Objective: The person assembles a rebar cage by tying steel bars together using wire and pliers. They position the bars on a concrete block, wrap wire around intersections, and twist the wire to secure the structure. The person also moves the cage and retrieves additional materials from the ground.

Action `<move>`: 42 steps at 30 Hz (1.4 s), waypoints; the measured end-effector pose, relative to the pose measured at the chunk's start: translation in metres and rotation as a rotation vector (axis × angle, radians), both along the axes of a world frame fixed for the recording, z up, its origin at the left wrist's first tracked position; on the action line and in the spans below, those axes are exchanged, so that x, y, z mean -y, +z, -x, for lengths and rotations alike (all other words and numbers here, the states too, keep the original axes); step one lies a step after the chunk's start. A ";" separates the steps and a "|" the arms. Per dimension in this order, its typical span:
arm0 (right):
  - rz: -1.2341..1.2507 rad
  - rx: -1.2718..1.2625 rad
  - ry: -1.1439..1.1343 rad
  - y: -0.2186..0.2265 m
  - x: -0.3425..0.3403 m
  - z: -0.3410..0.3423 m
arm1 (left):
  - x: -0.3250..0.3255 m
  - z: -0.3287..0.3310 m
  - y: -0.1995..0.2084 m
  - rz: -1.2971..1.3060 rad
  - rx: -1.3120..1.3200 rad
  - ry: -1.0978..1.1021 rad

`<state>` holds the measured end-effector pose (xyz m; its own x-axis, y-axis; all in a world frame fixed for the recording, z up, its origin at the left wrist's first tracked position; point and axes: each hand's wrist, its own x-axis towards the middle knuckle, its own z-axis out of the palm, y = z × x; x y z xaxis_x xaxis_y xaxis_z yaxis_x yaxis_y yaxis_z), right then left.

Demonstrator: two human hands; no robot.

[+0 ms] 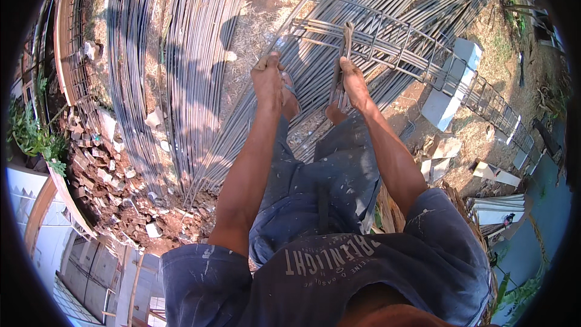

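My left hand (267,79) is closed in a fist above my sandalled left foot (289,100). Whatever lies inside that fist is hidden. My right hand (356,85) is also closed, its thumb against a long, narrow brown-and-grey thing (347,37) that runs from beyond the hand back toward my right foot (336,112); its kind is not clear. Just past this thing, a cage of tied steel bars (387,36) stretches to the right. Beneath both hands lie many loose reinforcing bars (318,75).
More long bars (193,54) lie in bundles on the left. Broken bricks and rubble (109,172) cover the ground at lower left. A light grey box-like block (451,88) sits under the cage on the right. Green plants (39,139) grow at the far left.
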<state>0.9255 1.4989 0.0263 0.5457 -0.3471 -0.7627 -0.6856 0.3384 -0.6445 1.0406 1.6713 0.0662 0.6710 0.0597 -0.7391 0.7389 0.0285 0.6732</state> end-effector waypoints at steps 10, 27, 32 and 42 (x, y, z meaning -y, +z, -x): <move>-0.077 0.076 0.008 -0.237 0.041 -0.112 | 0.039 0.040 -0.204 -0.118 -0.284 0.140; 0.075 0.044 0.041 -0.279 0.044 -0.134 | 0.057 -0.039 -0.225 -0.053 0.338 0.126; 0.123 0.082 -0.058 -0.291 0.035 -0.136 | 0.059 -0.046 -0.303 -0.526 0.470 -0.239; 0.014 0.083 -0.205 -0.251 0.058 -0.081 | 0.056 -0.073 -0.405 0.299 0.229 -0.305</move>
